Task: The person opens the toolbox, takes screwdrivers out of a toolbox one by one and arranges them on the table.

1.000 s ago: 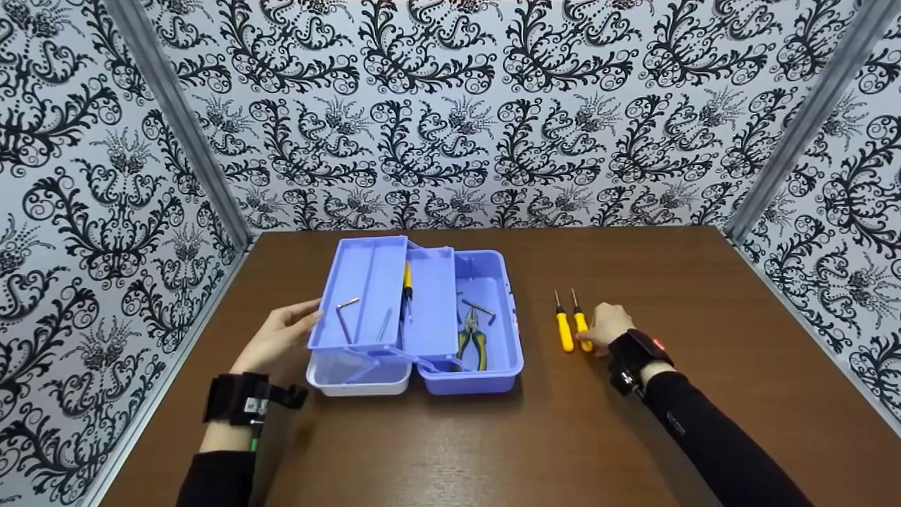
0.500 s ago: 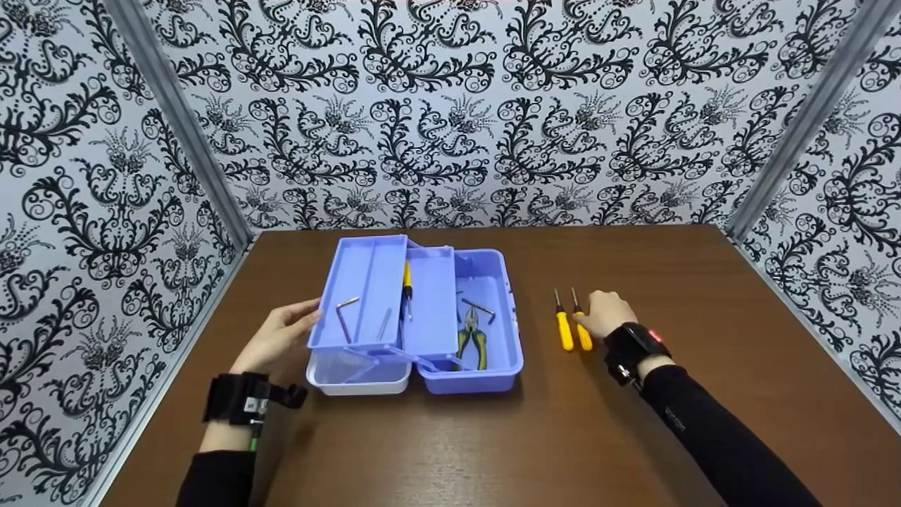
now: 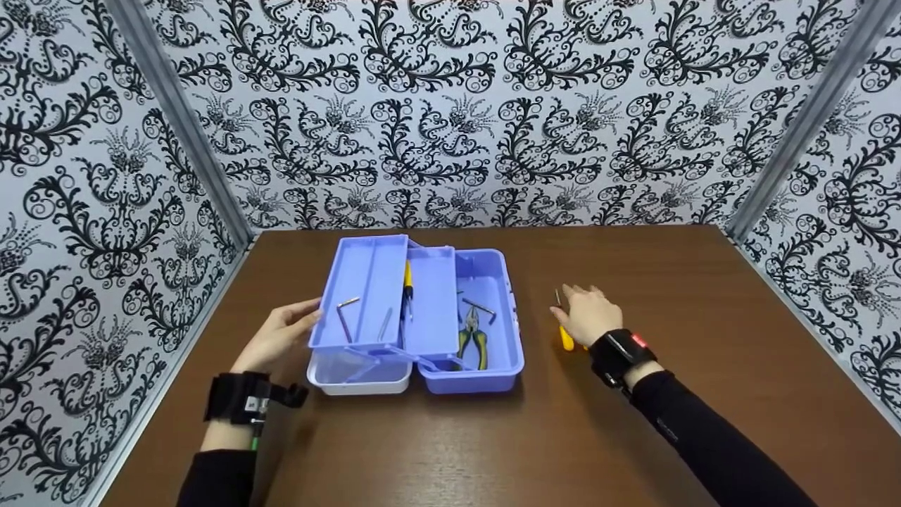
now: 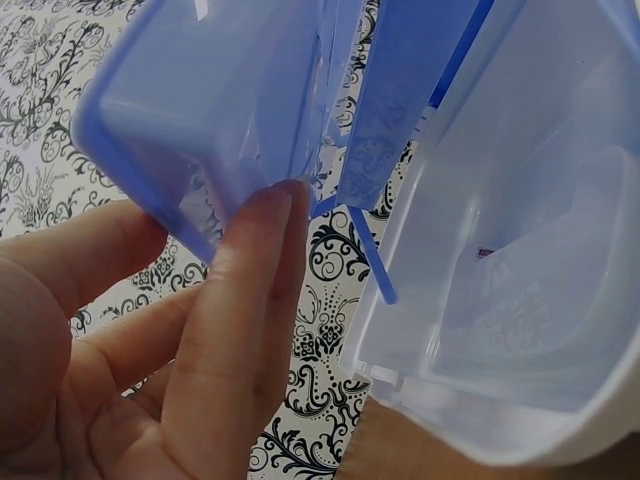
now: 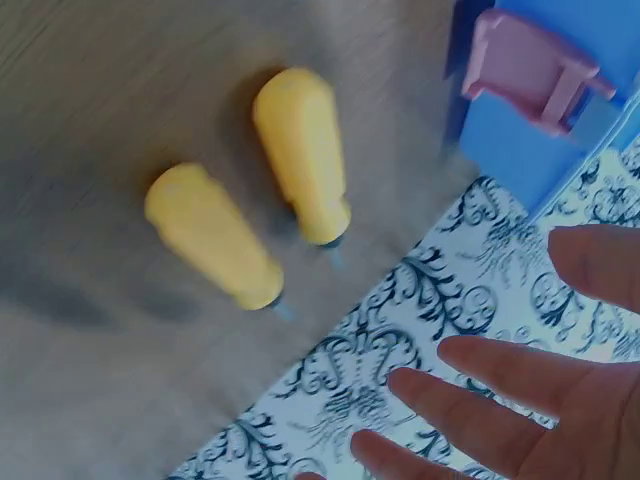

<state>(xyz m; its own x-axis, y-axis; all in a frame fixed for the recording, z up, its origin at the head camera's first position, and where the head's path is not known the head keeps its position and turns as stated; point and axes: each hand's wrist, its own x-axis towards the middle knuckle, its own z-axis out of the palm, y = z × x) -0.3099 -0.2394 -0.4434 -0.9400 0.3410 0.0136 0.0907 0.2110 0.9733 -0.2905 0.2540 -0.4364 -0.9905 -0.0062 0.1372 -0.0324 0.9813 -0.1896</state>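
Left hand (image 3: 280, 336) pinches upper tray (image 3: 352, 274) at its left edge (presumably steadying it); right hand (image 3: 593, 317), fingers apart, hovers over yellow screwdrivers (image 5: 302, 150), holding nothing.

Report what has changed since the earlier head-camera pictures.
The right hand has moved left over the two yellow-handled screwdrivers; its fingers, earlier at the right one's handle, are now spread clear of both. Unchanged: both screwdrivers lie on the table, the left hand holds the toolbox's upper tray, and the combination pliers lie inside the toolbox.
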